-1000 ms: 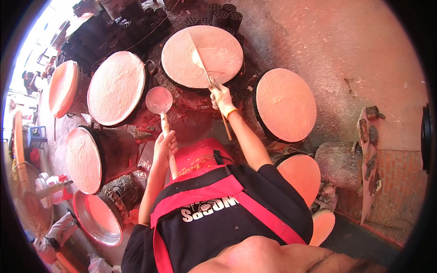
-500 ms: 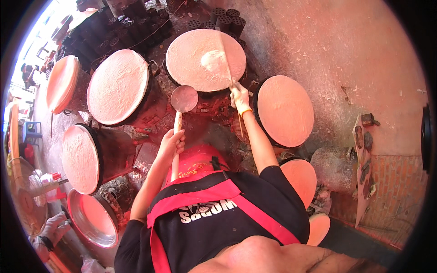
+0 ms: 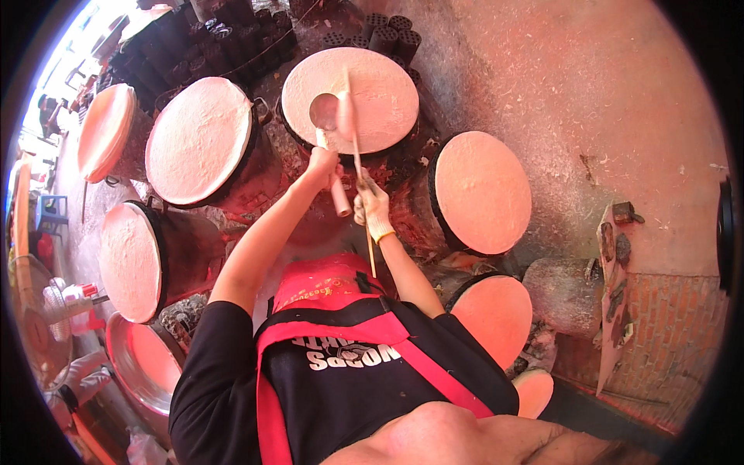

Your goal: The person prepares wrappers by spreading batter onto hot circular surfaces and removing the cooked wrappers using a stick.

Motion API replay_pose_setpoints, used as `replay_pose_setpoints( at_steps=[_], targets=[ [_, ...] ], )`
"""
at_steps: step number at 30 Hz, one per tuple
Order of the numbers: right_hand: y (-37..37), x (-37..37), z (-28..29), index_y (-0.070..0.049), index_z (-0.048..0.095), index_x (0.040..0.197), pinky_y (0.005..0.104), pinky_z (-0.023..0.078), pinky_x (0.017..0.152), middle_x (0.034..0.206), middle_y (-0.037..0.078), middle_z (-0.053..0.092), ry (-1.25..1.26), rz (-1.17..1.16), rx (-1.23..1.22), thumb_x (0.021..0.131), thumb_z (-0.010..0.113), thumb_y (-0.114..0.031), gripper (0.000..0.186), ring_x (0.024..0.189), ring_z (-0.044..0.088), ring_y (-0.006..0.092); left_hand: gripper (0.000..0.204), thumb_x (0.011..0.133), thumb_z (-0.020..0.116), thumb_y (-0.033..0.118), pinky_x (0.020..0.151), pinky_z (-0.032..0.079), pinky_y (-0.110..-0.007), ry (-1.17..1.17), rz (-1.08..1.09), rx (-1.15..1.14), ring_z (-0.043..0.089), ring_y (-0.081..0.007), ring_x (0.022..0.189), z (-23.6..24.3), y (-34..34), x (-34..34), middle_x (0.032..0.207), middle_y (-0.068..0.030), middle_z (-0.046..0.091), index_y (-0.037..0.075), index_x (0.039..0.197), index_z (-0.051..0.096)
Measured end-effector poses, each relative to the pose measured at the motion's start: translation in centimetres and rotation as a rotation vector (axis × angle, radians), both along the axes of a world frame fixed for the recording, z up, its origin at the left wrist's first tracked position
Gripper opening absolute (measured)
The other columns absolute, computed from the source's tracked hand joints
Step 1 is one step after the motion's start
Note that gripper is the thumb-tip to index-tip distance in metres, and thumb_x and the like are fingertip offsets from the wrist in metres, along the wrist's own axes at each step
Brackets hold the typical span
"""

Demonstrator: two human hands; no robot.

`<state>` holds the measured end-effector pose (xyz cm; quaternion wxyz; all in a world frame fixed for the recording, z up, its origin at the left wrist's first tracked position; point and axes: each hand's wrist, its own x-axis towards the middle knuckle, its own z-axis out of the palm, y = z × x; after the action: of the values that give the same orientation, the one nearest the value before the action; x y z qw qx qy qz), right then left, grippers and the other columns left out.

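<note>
At the far middle stands a round steamer with a pale sheet point(image 3: 387, 97) stretched across its top. My left hand point(image 3: 323, 161) is closed round the thick pale handle of a ladle point(image 3: 323, 112); its round bowl is over the sheet. My right hand point(image 3: 373, 211), in a light glove with a yellow band at the wrist, grips a long thin stick point(image 3: 356, 151). The stick's far part reaches over the same sheet, close to the right of the ladle's bowl. A pale, blurred lump point(image 3: 346, 118) shows along the stick there; I cannot tell whether it hangs from it.
Similar steamers stand around me: two pale tops point(image 3: 199, 142) point(image 3: 132, 262) at left, others point(image 3: 482, 192) point(image 3: 496, 320) at right. A metal basin point(image 3: 147, 353) is at lower left. Dark perforated briquettes point(image 3: 384, 39) are stacked behind. A board point(image 3: 612, 294) leans at far right.
The ladle has moved forward from near my body to over the far sheet. My right hand has come back and left with the stick. The pale mound on the sheet is now at the stick.
</note>
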<state>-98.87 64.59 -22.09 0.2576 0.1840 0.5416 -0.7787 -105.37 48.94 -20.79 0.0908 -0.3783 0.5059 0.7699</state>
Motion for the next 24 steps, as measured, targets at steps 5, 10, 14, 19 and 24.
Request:
replay_pose_setpoints(
  at_steps=[5, 10, 14, 19, 24],
  targets=[
    [1.3, -2.7, 3.9, -0.023, 0.057, 0.122, 0.0223, 0.025, 0.031, 0.053, -0.004, 0.042, 0.039, 0.147, -0.074, 0.087, 0.064, -0.032, 0.036, 0.034, 0.034, 0.0068, 0.017, 0.094, 0.043, 0.010, 0.037, 0.035, -0.020, 0.053, 0.014, 1.380, 0.041, -0.0061, 0.045, 4.2, -7.4, 1.7, 0.062, 0.0020, 0.043, 0.003, 0.079, 0.043],
    [6.5, -7.7, 0.9, -0.015, 0.061, 0.116, 0.0237, 0.029, 0.033, 0.061, -0.004, 0.050, 0.175, -0.058, 0.167, 0.091, 0.060, -0.033, 0.031, 0.038, 0.038, 0.0064, 0.007, 0.095, 0.045, 0.008, 0.033, 0.031, -0.013, 0.021, -0.083, 0.942, 0.036, -0.0008, 0.045, 10.9, -7.0, 8.2, 0.066, 0.0018, 0.039, 0.001, 0.096, 0.043],
    [5.0, -0.8, -2.0, -0.001, 0.051, 0.128, 0.0249, 0.036, 0.099, 0.127, 0.013, 0.056, 0.558, 0.422, 0.365, 0.091, 0.060, -0.027, 0.046, 0.119, 0.048, 0.0122, 0.008, 0.095, 0.045, 0.008, 0.033, 0.031, -0.013, -0.143, 0.023, 0.899, 0.037, -0.0006, 0.045, 10.3, -7.8, 10.7, 0.066, 0.0018, 0.039, 0.001, 0.095, 0.042],
    [6.7, -2.2, -0.5, 0.000, 0.051, 0.128, 0.0277, 0.039, 0.097, 0.124, 0.015, 0.058, 0.751, 0.174, 0.572, 0.092, 0.058, -0.025, 0.045, 0.116, 0.053, 0.0164, 0.006, 0.093, 0.045, 0.004, 0.033, 0.031, -0.013, -0.092, 0.273, 0.925, 0.035, -0.0013, 0.047, 9.2, -8.7, 18.5, 0.070, -0.0002, 0.041, 0.000, 0.096, 0.042],
    [6.8, 2.1, -2.6, -0.003, 0.050, 0.130, 0.0268, 0.045, 0.090, 0.120, 0.011, 0.062, 0.690, 0.579, 0.426, 0.092, 0.058, -0.017, 0.041, 0.106, 0.059, 0.0120, 0.014, 0.096, 0.043, 0.007, 0.035, 0.033, -0.015, 0.008, 0.618, 0.951, 0.036, -0.0036, 0.047, 9.8, -7.9, 26.1, 0.073, -0.0025, 0.039, -0.004, 0.104, 0.041]
  ],
)
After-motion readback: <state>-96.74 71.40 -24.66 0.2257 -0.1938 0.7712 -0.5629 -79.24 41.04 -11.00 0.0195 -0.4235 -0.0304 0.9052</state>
